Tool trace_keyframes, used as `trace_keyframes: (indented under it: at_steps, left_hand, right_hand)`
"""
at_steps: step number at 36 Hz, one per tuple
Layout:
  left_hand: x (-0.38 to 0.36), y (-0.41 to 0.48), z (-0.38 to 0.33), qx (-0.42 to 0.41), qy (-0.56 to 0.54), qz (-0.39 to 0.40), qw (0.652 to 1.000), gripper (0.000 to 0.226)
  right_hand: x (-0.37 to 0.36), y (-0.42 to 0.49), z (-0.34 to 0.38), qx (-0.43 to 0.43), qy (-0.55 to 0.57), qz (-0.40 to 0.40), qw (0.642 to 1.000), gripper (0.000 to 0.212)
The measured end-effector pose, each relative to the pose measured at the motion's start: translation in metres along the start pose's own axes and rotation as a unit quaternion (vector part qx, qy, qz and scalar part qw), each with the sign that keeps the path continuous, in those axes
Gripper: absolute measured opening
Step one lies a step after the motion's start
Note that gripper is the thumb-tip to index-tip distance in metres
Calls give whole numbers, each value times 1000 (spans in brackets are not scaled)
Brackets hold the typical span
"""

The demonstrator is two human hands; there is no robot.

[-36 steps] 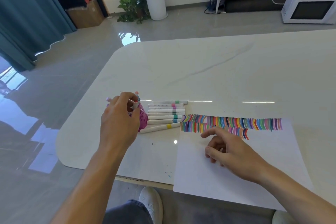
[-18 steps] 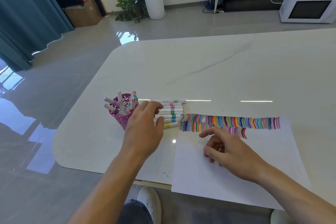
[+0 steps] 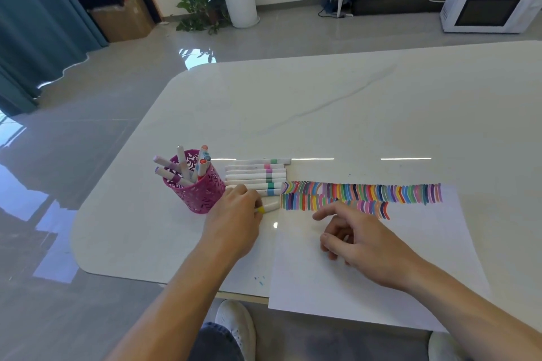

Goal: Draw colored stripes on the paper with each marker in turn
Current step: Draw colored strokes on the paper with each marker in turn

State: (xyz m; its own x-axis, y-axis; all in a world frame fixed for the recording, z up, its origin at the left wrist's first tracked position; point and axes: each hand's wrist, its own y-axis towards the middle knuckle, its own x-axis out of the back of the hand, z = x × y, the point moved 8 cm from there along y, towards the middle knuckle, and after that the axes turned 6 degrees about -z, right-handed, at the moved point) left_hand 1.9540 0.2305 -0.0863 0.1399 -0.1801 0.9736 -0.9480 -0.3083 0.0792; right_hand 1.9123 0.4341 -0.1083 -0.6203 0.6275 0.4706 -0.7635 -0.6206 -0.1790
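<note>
A white paper lies at the table's near edge, with two rows of coloured stripes along its far side. Left of it lie several white markers in a row. My left hand covers the nearest one, a yellow-banded marker, and its fingers are closed around the barrel. Only the marker's yellow band and white cap end stick out. My right hand rests on the paper just below the stripes, fingers loosely apart and holding nothing.
A pink perforated cup with several markers standing in it sits left of the row, next to my left hand. The white marble table stretches far and right. The paper's near edge overhangs the table. Small ink spots mark the table edge.
My left hand left the pink cup and moved right and nearer, onto the yellow-banded marker at the near end of the row. My right hand stayed on the paper.
</note>
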Motion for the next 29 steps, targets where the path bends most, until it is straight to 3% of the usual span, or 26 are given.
trace_keyframes:
  at_steps: [9, 20, 26, 29]
  left_hand:
    - [2, 1, -2, 30, -8, -1, 1000, 13]
    - [18, 2, -35, 40, -266, -29, 963, 3]
    - [6, 1, -58, 33, -388, 5, 921, 34]
    - [6, 4, -76, 19, -412, 19, 911, 51]
  right_hand:
    - [0, 0, 1, 7, -11, 0, 1000, 27]
    - [9, 1, 2, 25, -19, -25, 999, 22]
    - [17, 1, 7, 42, 24, -55, 997, 10]
    - [21, 0, 9, 42, 44, -61, 996, 20]
